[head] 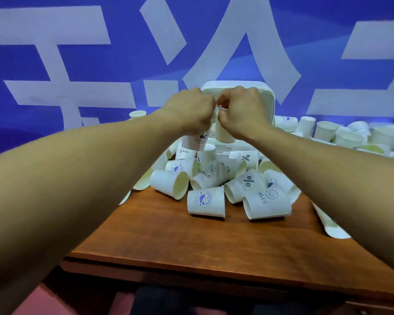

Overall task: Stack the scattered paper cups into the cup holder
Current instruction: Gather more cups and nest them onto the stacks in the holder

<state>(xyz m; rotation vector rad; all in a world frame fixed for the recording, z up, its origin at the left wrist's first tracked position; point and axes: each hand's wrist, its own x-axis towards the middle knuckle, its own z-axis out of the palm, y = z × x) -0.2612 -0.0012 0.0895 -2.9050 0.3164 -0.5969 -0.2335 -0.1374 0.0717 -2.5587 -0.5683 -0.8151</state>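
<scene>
We see both hands raised together right in front of the white cup holder [267,105], whose rounded top shows just above the knuckles. The left hand [189,112] has its fingers curled round a paper cup with a blue round logo [195,140], which hangs below the fist. The right hand [241,112] is curled the same way round a plain white cup [223,135], held mouth up against the front of the cup holder. The two hands touch at the fingertips, where they seem to pinch the rims; we cannot tell how each finger lies there, as the backs of the hands hide them.

Below and in front of the cup holder a heap of scattered paper cups [214,178] lies on the brown wooden table [191,242], most on their sides. Nearest us, in front of the cup holder, are a cup with a blue logo [206,202] and beside it a cup printed HELLO [267,204]. More cups [341,135] crowd to the right of the cup holder, and a single cup [137,114] stands upright to its left. Behind the cup holder is a blue wall with large white characters [100,64].
</scene>
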